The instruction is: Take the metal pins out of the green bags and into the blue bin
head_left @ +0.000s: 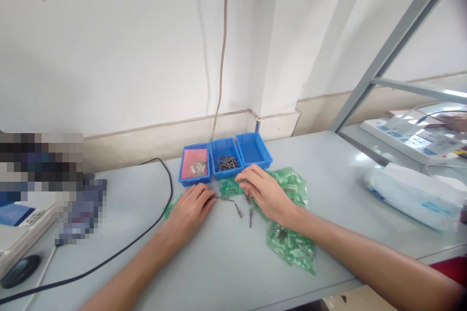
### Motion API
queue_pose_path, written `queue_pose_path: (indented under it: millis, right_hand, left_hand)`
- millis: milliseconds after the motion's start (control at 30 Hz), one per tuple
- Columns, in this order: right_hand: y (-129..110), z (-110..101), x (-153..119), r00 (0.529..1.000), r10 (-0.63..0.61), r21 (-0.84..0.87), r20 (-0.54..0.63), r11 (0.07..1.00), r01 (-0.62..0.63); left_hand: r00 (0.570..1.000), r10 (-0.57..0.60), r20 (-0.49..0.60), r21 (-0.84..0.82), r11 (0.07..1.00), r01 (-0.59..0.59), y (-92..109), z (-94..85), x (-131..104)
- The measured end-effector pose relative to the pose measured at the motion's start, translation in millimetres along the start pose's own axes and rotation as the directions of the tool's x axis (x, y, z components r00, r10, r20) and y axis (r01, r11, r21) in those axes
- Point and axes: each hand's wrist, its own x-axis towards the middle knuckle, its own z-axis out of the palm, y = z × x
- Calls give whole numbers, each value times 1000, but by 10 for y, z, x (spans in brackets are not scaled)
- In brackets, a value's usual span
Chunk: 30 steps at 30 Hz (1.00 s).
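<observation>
My left hand (191,206) rests low over the table, its fingers closed around the end of a thin metal pin (220,198). My right hand (268,195) hovers over the green plastic bags with its fingers loosely bent and apart; I see nothing held in it. Between the hands lie several loose metal pins (238,210) with thicker middles, one of them pointing toward me (250,217). Green bags (297,248) with metal pins inside lie under and beside my right forearm. Behind the hands, a blue bin (223,148) holds many similar pins.
A left blue bin (181,175) holds a pink sheet and small pale pieces; another blue bin (251,148) stands right. A black cable (120,251) crosses the table toward a mouse (21,271). A white plastic package (416,194) and a grey metal frame (388,48) are right.
</observation>
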Motion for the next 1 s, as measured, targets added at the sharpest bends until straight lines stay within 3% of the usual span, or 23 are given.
queue_pose_path:
  millis: [200,367,1000]
  right_hand:
    - [39,-7,15,996,44,49,-73,998,-40]
    - [35,-17,17,990,138,123,-35,984,-133]
    - [8,-30,19,987,155,138,-41,979,-148]
  left_hand:
    - [1000,-3,-24,30,1000,4,0,-19,9]
    - [1000,3,-20,58,998,-2,5,-37,28]
    - [1000,27,-3,67,997,-26,1,-84,39]
